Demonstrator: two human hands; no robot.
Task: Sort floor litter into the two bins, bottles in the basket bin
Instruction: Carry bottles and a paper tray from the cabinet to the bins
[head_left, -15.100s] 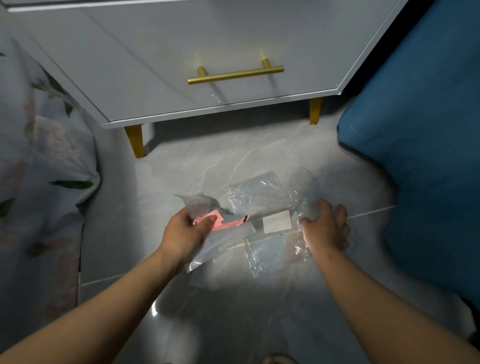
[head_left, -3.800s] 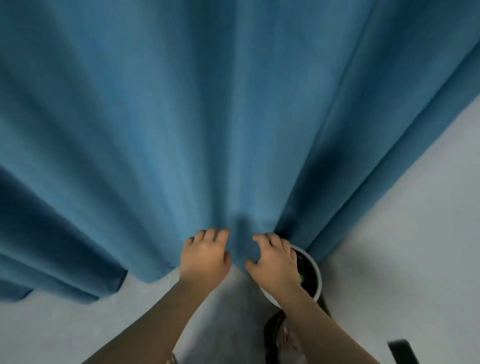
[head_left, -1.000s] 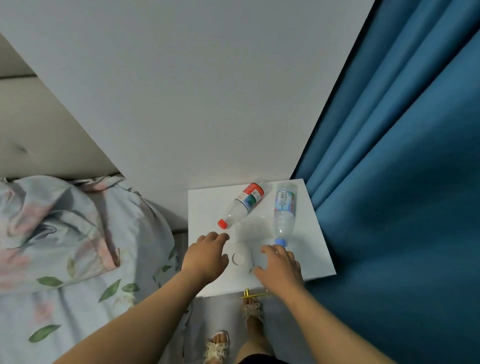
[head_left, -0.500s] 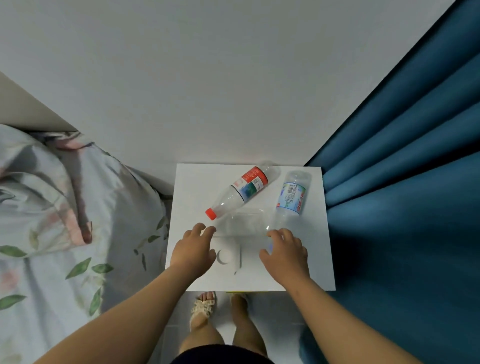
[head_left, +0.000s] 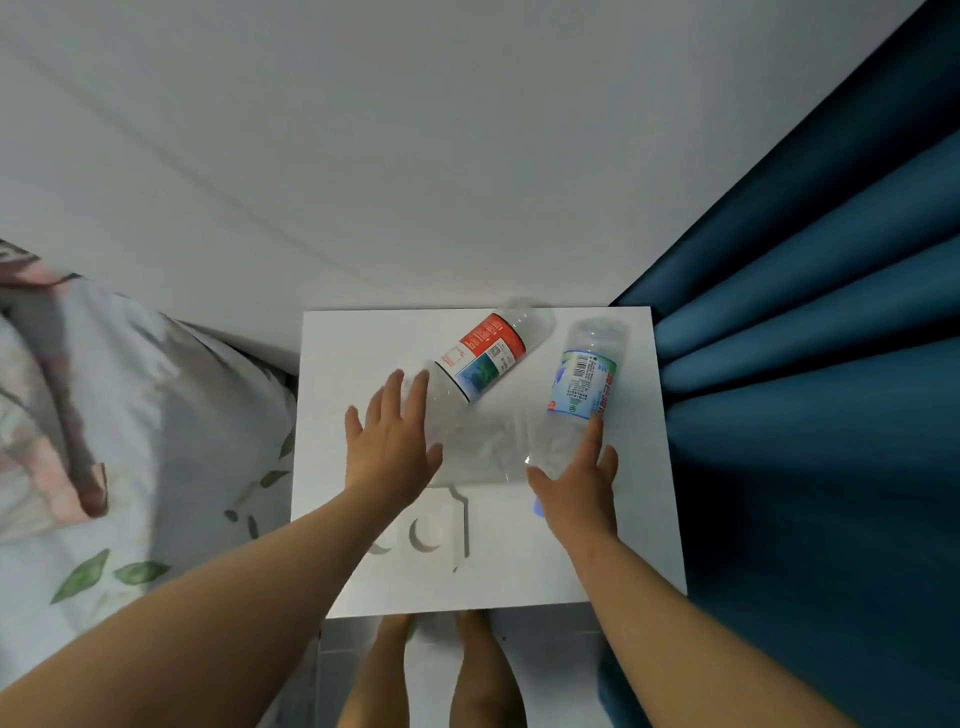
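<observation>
Two clear plastic bottles lie on the white nightstand top (head_left: 613, 551). The red-labelled bottle (head_left: 485, 356) points its neck down-left, and my left hand (head_left: 392, 441) covers that neck end with spread fingers. The blue-labelled bottle (head_left: 582, 384) lies more upright, and its blue cap end sits under my right hand (head_left: 579, 486), whose fingers rest along the bottle's lower body. A third clear bottle or plastic piece (head_left: 483, 452) lies between my hands. Neither hand has closed around anything. No bin is in view.
A floral-patterned bed cover (head_left: 130, 441) lies to the left of the nightstand. Blue curtains (head_left: 810, 389) hang on the right. A pale wall (head_left: 415, 156) rises behind. My bare legs (head_left: 431, 670) and a strip of tiled floor show below the nightstand's front edge.
Both hands have reached further across the nightstand top: the left onto the red-labelled bottle's neck, the right alongside the blue-labelled bottle. The view has tilted lower over the nightstand.
</observation>
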